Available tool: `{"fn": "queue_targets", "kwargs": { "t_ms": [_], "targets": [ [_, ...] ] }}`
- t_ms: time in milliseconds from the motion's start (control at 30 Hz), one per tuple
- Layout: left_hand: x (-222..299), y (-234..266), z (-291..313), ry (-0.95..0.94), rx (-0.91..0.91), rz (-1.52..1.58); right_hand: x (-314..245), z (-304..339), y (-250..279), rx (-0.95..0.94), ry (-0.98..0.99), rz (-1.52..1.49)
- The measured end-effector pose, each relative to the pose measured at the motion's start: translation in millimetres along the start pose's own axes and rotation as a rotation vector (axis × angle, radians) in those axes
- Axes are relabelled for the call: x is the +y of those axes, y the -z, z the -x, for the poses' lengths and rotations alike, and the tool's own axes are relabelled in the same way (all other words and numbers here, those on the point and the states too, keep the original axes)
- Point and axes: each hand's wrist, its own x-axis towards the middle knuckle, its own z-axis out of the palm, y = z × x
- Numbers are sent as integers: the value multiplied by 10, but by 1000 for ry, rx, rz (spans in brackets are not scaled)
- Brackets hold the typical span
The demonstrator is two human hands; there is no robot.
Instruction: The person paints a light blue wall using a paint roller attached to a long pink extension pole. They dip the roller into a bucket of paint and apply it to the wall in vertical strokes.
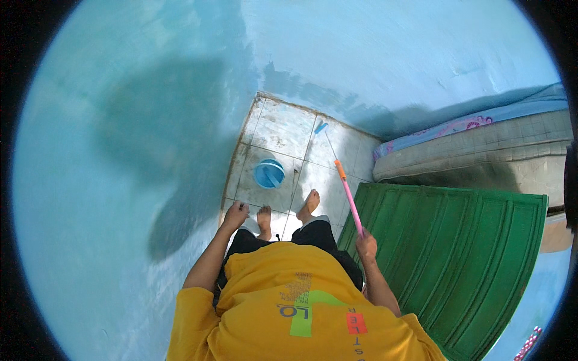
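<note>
A paint roller [320, 128] with a small blue head and thin metal rod reaches over the tiled floor. Its orange grip is joined to a long pink pole [350, 204]. My right hand [366, 245] is wrapped round the lower end of this pole, beside the green door. The roller head is at the floor near the far wall, though I cannot tell if it touches. My left hand [236, 215] hangs near the left wall, its fingers curled and nothing visible in them. Ahead of it stands a light blue bucket [259, 174] with blue paint inside.
Blue walls [337, 48] meet at the far corner. White floor tiles [276, 117] carry stains and dark edges. A green panelled door [445, 253] stands close on my right. Behind it a mattress [475, 153] and a patterned blue one lean along the wall. My bare feet are near the bucket.
</note>
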Motion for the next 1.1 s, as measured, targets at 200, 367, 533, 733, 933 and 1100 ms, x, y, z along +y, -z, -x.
{"fn": "queue_targets", "kwargs": {
  "t_ms": [200, 367, 533, 733, 933, 1100],
  "targets": [
    [47, 41, 130, 13, 30, 33, -82, -171, -93, -11, 139, 75],
    [-26, 155, 232, 55, 70, 34, -347, -295, -205, 93, 307, 66],
    [-201, 197, 338, 75, 122, 78, -591, -560, -320, 157, 377, 146],
    [-207, 296, 468, 119, 147, 38, -918, -858, -436, 158, 381, 196],
    [-242, 343, 534, 146, 168, 56, -1018, -1036, -498, 133, 335, 222],
    [-213, 332, 569, 143, 171, 79, -911, -992, -518, 185, 362, 214]
  ]
}}
